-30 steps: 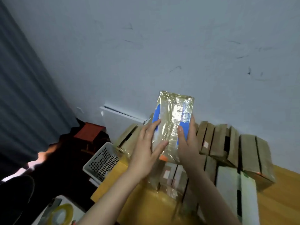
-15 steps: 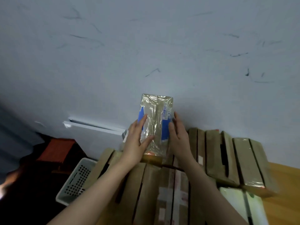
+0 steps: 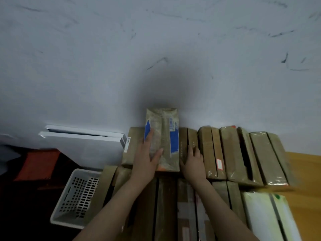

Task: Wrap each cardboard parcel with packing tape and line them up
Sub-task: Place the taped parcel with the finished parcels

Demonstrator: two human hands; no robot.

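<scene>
A tape-wrapped parcel with blue markings point(image 3: 165, 136) lies on top of the back row of brown parcels point(image 3: 232, 153), its far end against the wall. My left hand point(image 3: 149, 157) rests flat on the parcel's left side, fingers straight. My right hand point(image 3: 192, 160) lies just right of it, fingers spread on the neighbouring brown parcel. A second row of wrapped parcels point(image 3: 166, 206) runs nearer to me under my forearms.
A white perforated basket point(image 3: 76, 197) stands at the lower left beside the stack. A white board point(image 3: 83, 136) leans on the wall at left. A white-wrapped parcel point(image 3: 265, 214) lies at the lower right on the wooden table point(image 3: 304, 171).
The blue-marked parcel has come down from upright in both hands onto the back row by the wall. My right hand has slid off it onto the neighbouring parcel.
</scene>
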